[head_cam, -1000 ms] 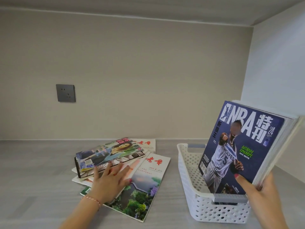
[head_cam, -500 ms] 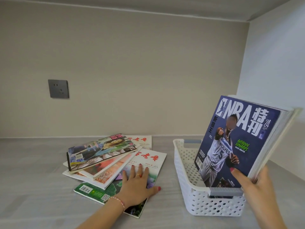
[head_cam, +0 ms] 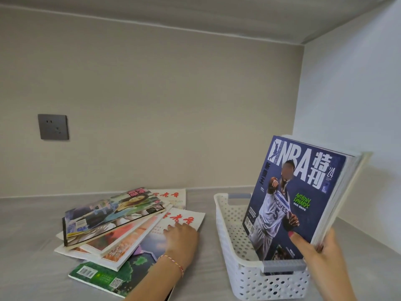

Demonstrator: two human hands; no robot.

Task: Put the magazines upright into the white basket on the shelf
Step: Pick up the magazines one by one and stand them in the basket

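Head view looks down onto a grey shelf (head_cam: 32,246) inside a beige alcove. On the right sits the white basket (head_cam: 249,276), perforated, with grey handle strips at both ends. Standing upright in it, leaning slightly to the right, is a stack of magazines (head_cam: 303,192); the front cover is dark blue and reads "NBA" with large white Chinese characters, "24" at the upper right, "ANTHONY EDWARDS" in green, and a player whose jersey says "WOLVES 5". The right hand (head_cam: 325,257) grips this stack at its lower right corner, thumb pressed on the cover and fingers closed around the page edges behind.

Left of the basket, well apart from it, a fanned pile of magazines (head_cam: 112,231) lies flat. Two of them carry red brush-style Chinese titles on white; the top one shows a woman's portrait; the bottom one has a green back corner with a barcode and QR codes. The left hand (head_cam: 182,237) rests flat on the lowest magazine, fingers together pointing away, a red-and-white bracelet (head_cam: 173,262) at the wrist.

A grey wall socket (head_cam: 53,127) sits on the back wall.
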